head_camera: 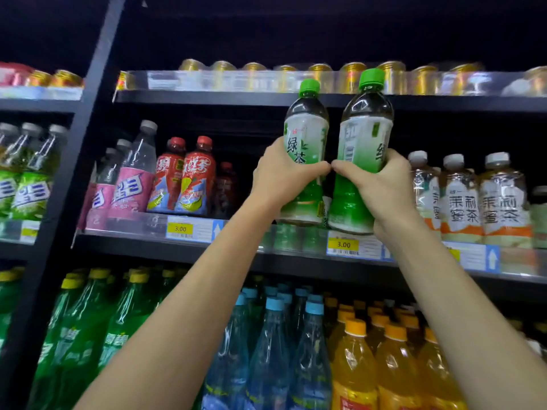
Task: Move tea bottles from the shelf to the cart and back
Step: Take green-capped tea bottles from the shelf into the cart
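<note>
You face a dark store rack stocked with drinks, three tiers of it in view. On the top tier stands a row of gold-lidded cans (319, 74). Along the middle shelf (177, 247), behind a clear front rail, stand pink-labelled bottles (130, 184), red-capped bottles (195, 176) and, on the right, white-capped bottles (500, 202) whose labels read 茉莉蜜茶. Two yellow price tags on that rail read "3.00": one (180, 228) below the red bottles, the other (343, 244) below your hands.

Your left hand (281, 176) is wrapped round the middle of the left green tea bottle (306, 134), thumb across the front of its label, which reads 绿茶. Your right hand (381, 187) grips the right green tea bottle (365, 137) the same way; this label shows a barcode and only part of a character. Both bottles have green caps, hold dark liquid, stand upright and sit close side by side. Your thumb tips nearly meet between them. Their bases are level with the middle shelf's rail, at the gap between the red bottles and the 茉莉蜜茶 row; whether they rest on the shelf cannot be told.

Below are green bottles (83, 335), blue-capped clear bottles (272, 350) and orange-capped bottles (393, 365).
</note>
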